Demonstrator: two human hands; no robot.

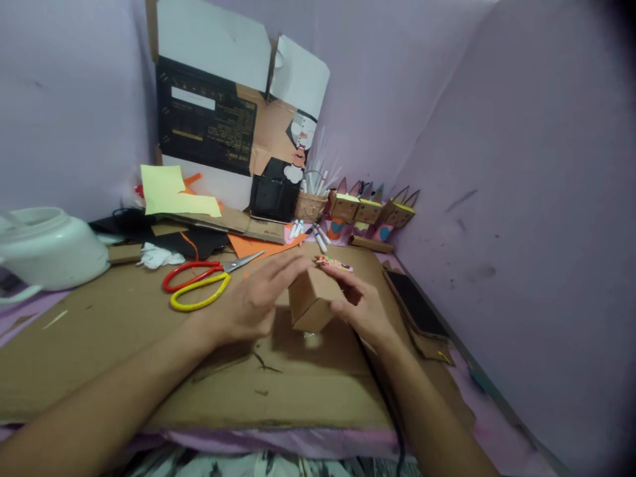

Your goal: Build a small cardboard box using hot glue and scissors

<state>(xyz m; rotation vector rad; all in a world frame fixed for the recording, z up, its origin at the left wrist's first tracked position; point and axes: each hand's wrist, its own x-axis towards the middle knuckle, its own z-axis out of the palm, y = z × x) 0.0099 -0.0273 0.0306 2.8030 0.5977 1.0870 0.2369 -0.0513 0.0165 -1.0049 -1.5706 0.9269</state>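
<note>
A small brown cardboard box is tilted in front of me, just above the cardboard sheet that covers the table. My right hand grips its right side, with the thumb on the near face and the fingers behind. Against the left side and top edge rest the long, nearly straight fingers of my left hand; its thumb is hidden. Scissors with one red and one yellow handle lie partly open to the left. Colored pencils show just beyond the box.
A white pot stands at the far left. Behind are orange paper, markers, a cup of pens and cardboard figures. A dark phone lies by the right wall. A black cable runs beside my right arm.
</note>
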